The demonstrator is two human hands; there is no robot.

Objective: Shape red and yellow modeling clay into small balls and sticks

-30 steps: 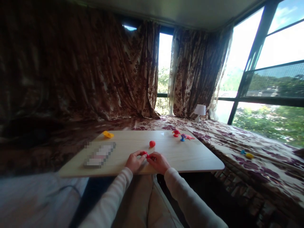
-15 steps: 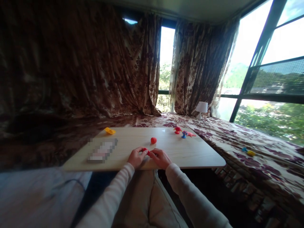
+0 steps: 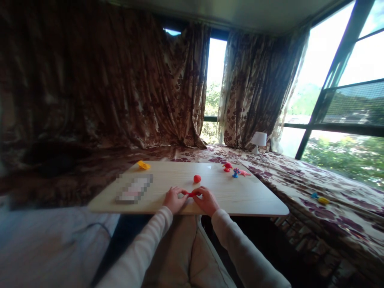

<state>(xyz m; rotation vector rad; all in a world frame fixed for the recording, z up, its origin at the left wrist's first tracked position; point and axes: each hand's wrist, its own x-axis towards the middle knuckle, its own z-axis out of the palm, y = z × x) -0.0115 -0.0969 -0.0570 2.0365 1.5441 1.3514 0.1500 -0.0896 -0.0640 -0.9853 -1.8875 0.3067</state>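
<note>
On the left of the table (image 3: pixel 258 202), a yellow toy (image 3: pixel 144 165) lies by the far edge and a pixelated slab (image 3: pixel 135 189) nearer. Next, the left hand (image 3: pixel 175 200) pinches one end of a red piece (image 3: pixel 191 194), which bridges the gap near the front edge; the right hand (image 3: pixel 207 201) pinches its other end. Whether the piece touches the tabletop, I cannot tell. The step in hand looks like working it between the fingertips; a next move would seem to call for a firm pinch at both ends and wrists free of the front edge beneath them. A red ball (image 3: pixel 197 179) sits just beyond, limiting forward reach. Rightward, open room runs to the rounded corner, with a red toy (image 3: pixel 227 167), blue toy (image 3: pixel 236 173) and pink toy (image 3: pixel 245 173) grouped farther back.
</note>
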